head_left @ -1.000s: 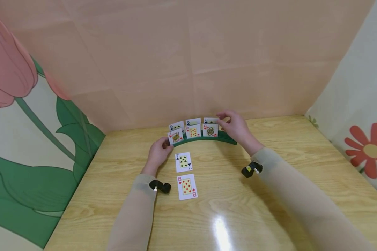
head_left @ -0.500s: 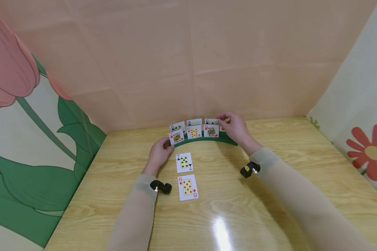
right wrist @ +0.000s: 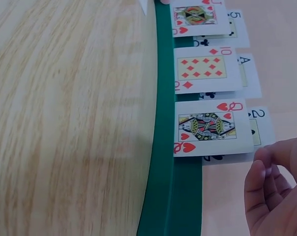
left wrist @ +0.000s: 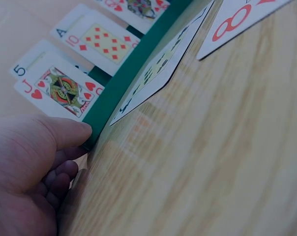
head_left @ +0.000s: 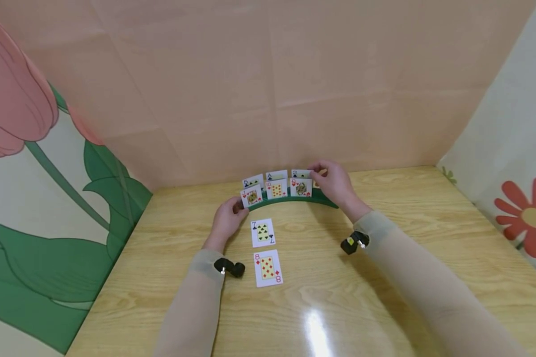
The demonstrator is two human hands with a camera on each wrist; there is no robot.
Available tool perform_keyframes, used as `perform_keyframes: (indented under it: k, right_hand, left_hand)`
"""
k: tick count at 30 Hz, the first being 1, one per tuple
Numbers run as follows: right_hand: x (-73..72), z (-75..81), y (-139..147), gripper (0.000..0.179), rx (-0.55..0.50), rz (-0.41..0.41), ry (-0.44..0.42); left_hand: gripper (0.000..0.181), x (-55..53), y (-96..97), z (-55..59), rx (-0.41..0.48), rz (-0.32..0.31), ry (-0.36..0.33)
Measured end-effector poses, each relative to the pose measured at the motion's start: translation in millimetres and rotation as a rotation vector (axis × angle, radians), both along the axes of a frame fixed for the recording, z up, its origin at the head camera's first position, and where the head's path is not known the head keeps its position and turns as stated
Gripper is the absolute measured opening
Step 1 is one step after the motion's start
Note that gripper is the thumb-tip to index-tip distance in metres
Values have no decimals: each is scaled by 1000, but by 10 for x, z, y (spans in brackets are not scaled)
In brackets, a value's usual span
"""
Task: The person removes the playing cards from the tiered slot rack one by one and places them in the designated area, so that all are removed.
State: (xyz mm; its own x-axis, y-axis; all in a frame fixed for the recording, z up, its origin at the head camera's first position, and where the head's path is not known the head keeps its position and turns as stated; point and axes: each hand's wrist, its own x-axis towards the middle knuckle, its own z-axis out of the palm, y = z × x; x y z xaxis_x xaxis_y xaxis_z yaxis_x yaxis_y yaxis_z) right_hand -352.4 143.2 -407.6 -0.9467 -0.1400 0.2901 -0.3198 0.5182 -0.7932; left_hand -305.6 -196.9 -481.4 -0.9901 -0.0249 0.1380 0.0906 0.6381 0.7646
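Observation:
A curved green card holder (head_left: 327, 199) stands at the back of the table with playing cards in two rows. My left hand (head_left: 226, 218) grips its left end, thumb (left wrist: 72, 133) on the front and fingers curled behind. In the front row are the jack of hearts (left wrist: 62, 91), ten of diamonds (right wrist: 205, 71) and queen of hearts (right wrist: 207, 125). Behind them rise a black five (right wrist: 241, 30), an ace (right wrist: 251, 73) and a two (right wrist: 262, 132), partly covered. My right hand (head_left: 336, 185) pinches the two's outer upper corner between thumb and index finger.
A seven of clubs (head_left: 262, 233) and an eight of diamonds (head_left: 268, 268) lie face up on the wooden table (head_left: 321, 277), in front of the holder. A pinkish backdrop (head_left: 268, 89) rises close behind it. Flower-printed panels flank both sides.
Both hands keep their places at the holder and the two. The whole scene sits slightly lower and farther right in view; the cards stay as they were.

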Motion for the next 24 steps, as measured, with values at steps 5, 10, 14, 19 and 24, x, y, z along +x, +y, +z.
perform_keyframes:
  k: [5,10,14,19,24]
  right_hand:
    - [46,45,8,22,-44,-5,1]
    - [122,97,39,25,-112,-19,10]
    - [177,93,62,23,-176,-44,20]
    - [267,105,91,23,-243,-81,43]
    - [352,126,124,26,-310,-117,69]
  left_hand:
    - [38,12,-3,12,10,-1,-5]
    - [38,20,-6,33,5,-3,-2]
    - [38,18,-5,34,-1,-2,-5]
    - [39,16,-4,25,0,4,-11]
    - [39,20,-3,27,-2,8,-8]
